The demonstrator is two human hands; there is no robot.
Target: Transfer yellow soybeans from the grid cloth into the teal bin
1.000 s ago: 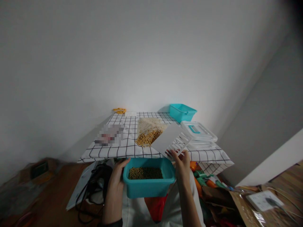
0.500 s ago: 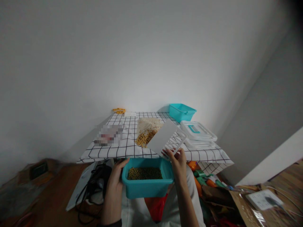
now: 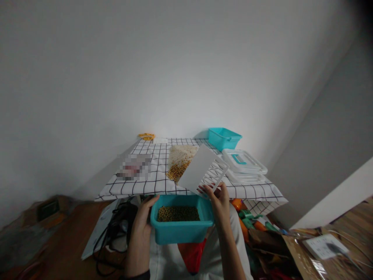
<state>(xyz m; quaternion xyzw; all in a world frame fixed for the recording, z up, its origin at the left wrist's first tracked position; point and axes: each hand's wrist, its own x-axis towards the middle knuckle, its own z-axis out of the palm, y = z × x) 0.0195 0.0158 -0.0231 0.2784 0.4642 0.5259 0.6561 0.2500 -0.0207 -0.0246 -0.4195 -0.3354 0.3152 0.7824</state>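
Below the table's front edge, my left hand (image 3: 143, 214) grips the left end of a teal plastic bin (image 3: 180, 232). Inside the bin lie yellowish beans (image 3: 163, 213) on the left and small green beans (image 3: 186, 213) on the right. My right hand (image 3: 218, 200) pinches the slotted end of a flat white plastic panel (image 3: 199, 167), tilted above the bin's back right corner. Beyond the panel, partly hidden by it, a clear bag of soybeans (image 3: 178, 169) lies on the checked tablecloth.
A second teal bin (image 3: 223, 139) stands at the back right, with stacked clear lids (image 3: 244, 162) in front of it. A yellow object (image 3: 146, 136) lies at the back left. A blurred-out packet (image 3: 133, 167) rests on the left. Black cables (image 3: 116, 225) lie below, left.
The white panel has shifted slightly to the left in my right hand, covering more of the bag. My left hand and the bin have stayed in place.
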